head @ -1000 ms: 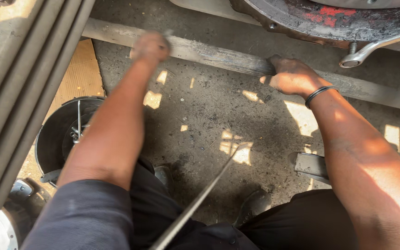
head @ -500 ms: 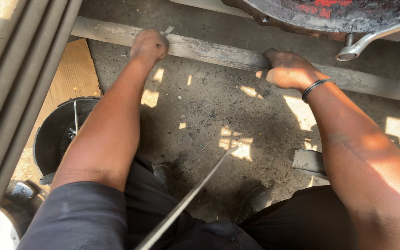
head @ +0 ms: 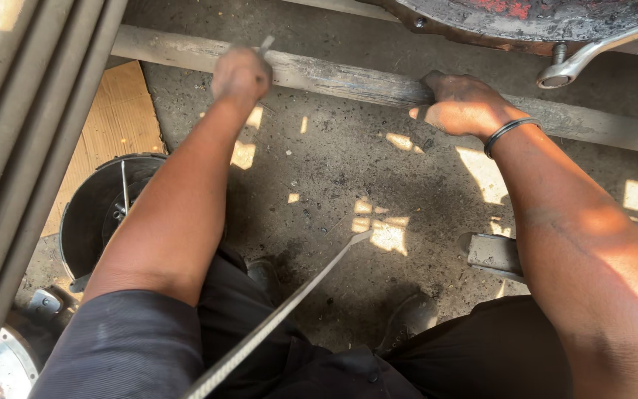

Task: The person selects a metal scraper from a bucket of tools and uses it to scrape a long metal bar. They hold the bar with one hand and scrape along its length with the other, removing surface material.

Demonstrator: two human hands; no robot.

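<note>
Two hands on one long metal bar.

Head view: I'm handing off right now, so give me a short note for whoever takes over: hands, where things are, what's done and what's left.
Left hand: closed on a small metal tool, held at the long bar.
Right hand: gripping the bar further along, fingers wrapped over its edge.
Bar lies flat on the concrete floor, below a rusty housing with a wrench hanging on a bolt.
Black bucket with tools sits to the left.
Done: both hands are on the bar.
Left: cannot tell how far the work on the bar has got.
</note>
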